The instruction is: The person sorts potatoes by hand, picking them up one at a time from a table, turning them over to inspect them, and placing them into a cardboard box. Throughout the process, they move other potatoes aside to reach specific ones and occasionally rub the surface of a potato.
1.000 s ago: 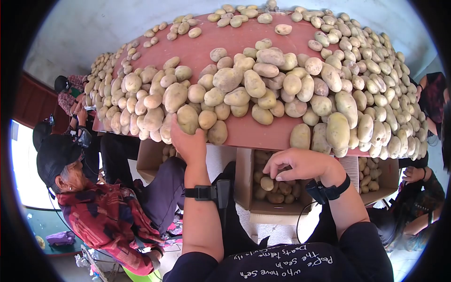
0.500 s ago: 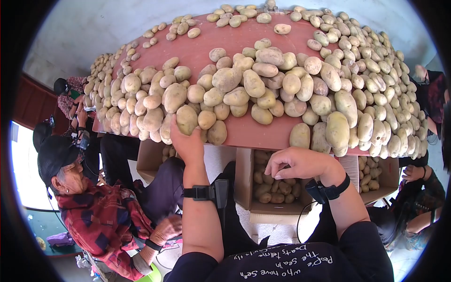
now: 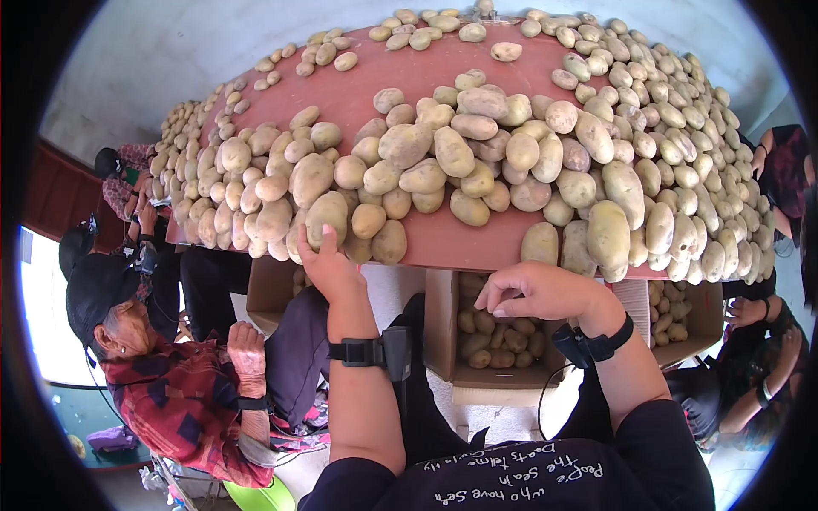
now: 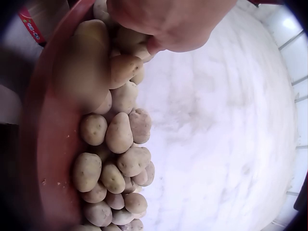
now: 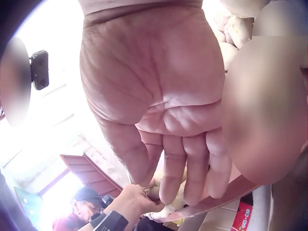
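My left hand [image 3: 332, 272] is at the table's near edge, its fingertips against the lower side of a large oval potato [image 3: 327, 213] at the front of the heap. In the left wrist view the same hand [image 4: 173, 21] overlaps the potatoes at the top, most of its fingers out of sight. My right hand [image 3: 541, 294] hangs in front of the table with loosely bent fingers, above a cardboard box [image 3: 440, 328] of potatoes. Its palm, facing the camera in the right wrist view, holds nothing. Two potatoes [image 3: 539, 244] lie just beyond this hand.
A heap of potatoes [image 3: 682, 183] spreads along the red table [image 3: 443, 243]. Another box [image 3: 703, 315] with potatoes stands at the right, and one [image 3: 266, 289] at the left. A person in a black cap [image 3: 102, 281] sits at my left; others sit farther along.
My left hand has shifted slightly left and down, and its thumb side has turned onto the potato's face. The right hand stays nearly still. The seated person's hand at left has risen.
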The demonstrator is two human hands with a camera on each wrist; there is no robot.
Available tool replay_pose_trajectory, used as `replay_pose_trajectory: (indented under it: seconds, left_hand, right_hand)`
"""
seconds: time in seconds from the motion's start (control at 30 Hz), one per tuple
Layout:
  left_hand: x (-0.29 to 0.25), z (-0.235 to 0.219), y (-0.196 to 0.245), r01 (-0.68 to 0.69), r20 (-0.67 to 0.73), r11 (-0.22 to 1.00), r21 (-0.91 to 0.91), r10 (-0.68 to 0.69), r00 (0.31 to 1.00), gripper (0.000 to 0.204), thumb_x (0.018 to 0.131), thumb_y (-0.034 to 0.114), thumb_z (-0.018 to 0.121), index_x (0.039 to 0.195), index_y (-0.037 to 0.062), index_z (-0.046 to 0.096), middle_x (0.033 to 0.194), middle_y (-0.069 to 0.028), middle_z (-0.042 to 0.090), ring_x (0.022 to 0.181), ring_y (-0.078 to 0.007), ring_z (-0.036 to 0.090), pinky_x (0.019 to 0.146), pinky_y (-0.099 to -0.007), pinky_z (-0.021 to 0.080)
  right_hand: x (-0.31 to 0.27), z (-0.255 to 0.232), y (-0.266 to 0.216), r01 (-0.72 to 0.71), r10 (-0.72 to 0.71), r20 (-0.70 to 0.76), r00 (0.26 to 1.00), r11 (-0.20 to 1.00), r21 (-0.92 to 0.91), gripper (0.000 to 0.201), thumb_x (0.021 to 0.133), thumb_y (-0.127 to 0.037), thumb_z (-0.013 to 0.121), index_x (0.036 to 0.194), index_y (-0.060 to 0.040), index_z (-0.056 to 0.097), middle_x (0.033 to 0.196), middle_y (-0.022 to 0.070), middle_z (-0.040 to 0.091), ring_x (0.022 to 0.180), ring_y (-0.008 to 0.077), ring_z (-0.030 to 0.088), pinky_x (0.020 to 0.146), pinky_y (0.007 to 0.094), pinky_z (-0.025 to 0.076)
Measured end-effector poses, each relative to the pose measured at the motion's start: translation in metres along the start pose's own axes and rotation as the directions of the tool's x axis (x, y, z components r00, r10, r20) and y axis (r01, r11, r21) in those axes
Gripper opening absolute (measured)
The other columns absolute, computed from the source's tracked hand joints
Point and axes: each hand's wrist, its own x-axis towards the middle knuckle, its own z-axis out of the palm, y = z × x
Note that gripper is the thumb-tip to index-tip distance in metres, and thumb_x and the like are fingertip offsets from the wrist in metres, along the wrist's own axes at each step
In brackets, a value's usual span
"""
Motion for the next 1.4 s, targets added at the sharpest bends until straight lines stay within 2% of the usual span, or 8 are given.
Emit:
replay_pose_trajectory:
  seconds: [0.3,0.5,0.67,0.8,1.0,1.2,1.3,1.4]
  left_hand:
    - [0.003,0.003,-0.003,0.015,-0.099,0.979,-0.202,-0.036,0.994,0.059,0.1,0.044,0.059,0.141,0.0052,0.046,0.123,-0.0081,0.06,0.101,-0.0207,0.059,0.088,-0.0337,0.047]
    - [-0.011,0.011,0.008,0.113,0.166,0.946,-0.305,-0.064,0.984,0.06,0.102,0.056,0.045,0.133,0.0042,0.052,0.118,-0.0074,0.063,0.098,-0.0197,0.062,0.078,-0.0303,0.049]
    - [-0.025,0.022,0.008,0.1,0.309,0.932,-0.349,0.013,0.951,0.055,0.105,0.052,0.037,0.13,0.0049,0.053,0.119,-0.0095,0.065,0.099,-0.0191,0.065,0.074,-0.0305,0.05]
    - [-0.048,0.041,0.014,0.205,0.369,0.911,-0.359,-0.063,0.927,0.053,0.106,0.049,0.035,0.128,0.004,0.053,0.116,-0.0104,0.066,0.097,-0.0195,0.066,0.071,-0.0314,0.051]
    - [-0.054,0.034,-0.009,0.181,0.711,0.966,-0.184,0.003,0.704,0.059,0.104,0.056,0.035,0.131,0.0067,0.053,0.119,-0.0087,0.067,0.103,-0.0191,0.067,0.069,-0.03,0.053]
    - [-0.073,0.045,-0.015,0.039,0.694,0.99,-0.132,0.064,0.717,0.062,0.102,0.056,0.042,0.131,0.002,0.052,0.122,-0.0108,0.064,0.111,-0.0195,0.062,0.089,-0.0354,0.053]
    - [-0.075,0.043,-0.008,-0.114,0.767,0.993,-0.022,0.09,0.635,0.063,0.099,0.053,0.053,0.133,0.0005,0.051,0.125,-0.0103,0.062,0.115,-0.0192,0.06,0.098,-0.0361,0.049]
    - [-0.08,0.044,-0.01,0.054,0.821,0.995,-0.089,0.043,0.569,0.059,0.091,0.037,0.071,0.133,0.0004,0.051,0.124,-0.0106,0.062,0.113,-0.0187,0.06,0.101,-0.0334,0.047]
  right_hand:
    - [0.002,0.001,0.002,0.011,-0.011,0.006,1.0,1.0,0.006,0.01,0.091,-0.009,0.065,0.092,0.0001,0.062,0.102,0.0148,0.071,0.11,0.0238,0.067,0.092,0.0362,0.05]
    - [0.004,0.003,0.007,0.034,-0.034,-0.029,0.999,0.999,-0.001,0.011,0.091,-0.009,0.066,0.095,0.0004,0.064,0.101,0.0116,0.071,0.1,0.022,0.067,0.09,0.0347,0.051]
    - [0.005,0.003,0.008,0.035,-0.037,-0.082,0.996,0.999,-0.02,0.011,0.09,-0.009,0.067,0.097,-0.0004,0.065,0.096,0.0079,0.071,0.092,0.0168,0.066,0.084,0.0317,0.052]
    - [0.006,0.003,0.005,0.056,-0.053,-0.185,0.981,0.998,0.016,0.01,0.09,-0.008,0.067,0.098,-0.0009,0.065,0.093,0.0056,0.07,0.087,0.0126,0.065,0.081,0.0283,0.052]
    - [0.008,-0.001,0.009,0.114,-0.03,-0.358,0.933,0.97,0.216,0.012,0.095,-0.009,0.065,0.103,-0.0012,0.064,0.094,0.0041,0.068,0.089,0.0122,0.065,0.08,0.0272,0.053]
    - [0.005,-0.004,0.003,0.153,0.117,-0.414,0.903,0.811,0.564,0.035,0.103,-0.027,0.057,0.128,-0.0024,0.052,0.105,0.0093,0.066,0.098,0.0181,0.067,0.084,0.0328,0.057]
    - [0.006,-0.002,0.0,0.19,0.107,-0.38,0.919,0.723,0.664,0.045,0.104,-0.035,0.054,0.134,-0.0031,0.047,0.114,0.0115,0.063,0.101,0.0209,0.067,0.084,0.0341,0.058]
    - [0.006,-0.002,0.003,0.193,0.095,-0.351,0.931,0.689,0.698,0.048,0.104,-0.038,0.054,0.137,-0.0043,0.046,0.121,0.0117,0.059,0.102,0.0223,0.067,0.084,0.0343,0.058]
